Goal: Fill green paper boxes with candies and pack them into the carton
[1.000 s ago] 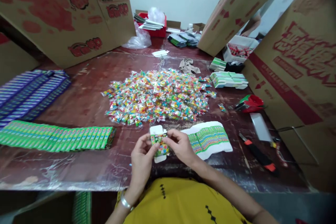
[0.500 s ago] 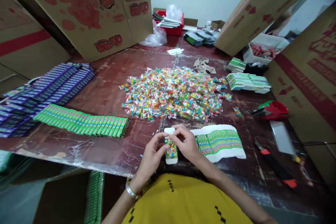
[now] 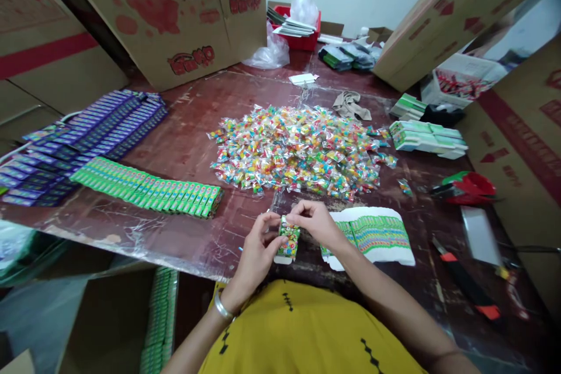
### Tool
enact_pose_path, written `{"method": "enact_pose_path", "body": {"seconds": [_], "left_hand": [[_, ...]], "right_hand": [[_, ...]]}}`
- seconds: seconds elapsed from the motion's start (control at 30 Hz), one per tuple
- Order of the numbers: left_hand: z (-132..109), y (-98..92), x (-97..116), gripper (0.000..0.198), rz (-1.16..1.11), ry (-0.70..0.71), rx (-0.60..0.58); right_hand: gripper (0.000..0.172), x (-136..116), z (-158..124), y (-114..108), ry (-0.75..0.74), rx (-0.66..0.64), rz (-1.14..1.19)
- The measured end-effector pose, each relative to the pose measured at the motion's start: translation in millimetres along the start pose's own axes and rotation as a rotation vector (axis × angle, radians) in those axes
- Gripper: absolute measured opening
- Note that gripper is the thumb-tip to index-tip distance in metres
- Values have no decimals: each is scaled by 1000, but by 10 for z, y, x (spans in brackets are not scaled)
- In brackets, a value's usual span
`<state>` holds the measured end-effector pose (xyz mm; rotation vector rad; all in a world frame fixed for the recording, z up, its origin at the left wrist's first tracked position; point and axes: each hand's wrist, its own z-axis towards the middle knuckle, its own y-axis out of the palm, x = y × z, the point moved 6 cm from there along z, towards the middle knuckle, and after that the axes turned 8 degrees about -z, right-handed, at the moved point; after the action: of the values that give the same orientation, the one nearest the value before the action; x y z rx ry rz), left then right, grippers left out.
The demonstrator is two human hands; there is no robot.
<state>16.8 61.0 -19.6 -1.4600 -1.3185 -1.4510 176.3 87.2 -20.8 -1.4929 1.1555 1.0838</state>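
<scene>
A small cardboard box with green, multicoloured print [image 3: 290,243] occupies the lower centre of the frame, gripped between the left hand's [image 3: 258,250] thumb and fingers; the right hand [image 3: 318,225] pinches its upper end. Right of it lies a fanned row of flat green-and-white cartons [image 3: 381,235]; above, centre, a heap of clear plastic packets with multicoloured contents [image 3: 298,149]; left, a row of slim green boxes [image 3: 151,190].

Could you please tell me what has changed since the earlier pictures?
The upper flap of the small box no longer sticks out, and the right hand touches that end. The view swung left, shifting things rightward in the picture. The left hand still holds the box; its lower flap still sticks out, and the candy pile looks unchanged.
</scene>
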Motion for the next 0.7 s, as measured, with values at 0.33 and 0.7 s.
{"method": "enact_pose_path", "body": {"seconds": [0.33,0.7], "left_hand": [[24,-26,15,30,17,10,-16],[131,-294,-86,38,-129,-92,230]], "right_hand": [[20,-307,-184,31,-300,36,-355],[21,-146,296,-254,-476,268,-1254]]}}
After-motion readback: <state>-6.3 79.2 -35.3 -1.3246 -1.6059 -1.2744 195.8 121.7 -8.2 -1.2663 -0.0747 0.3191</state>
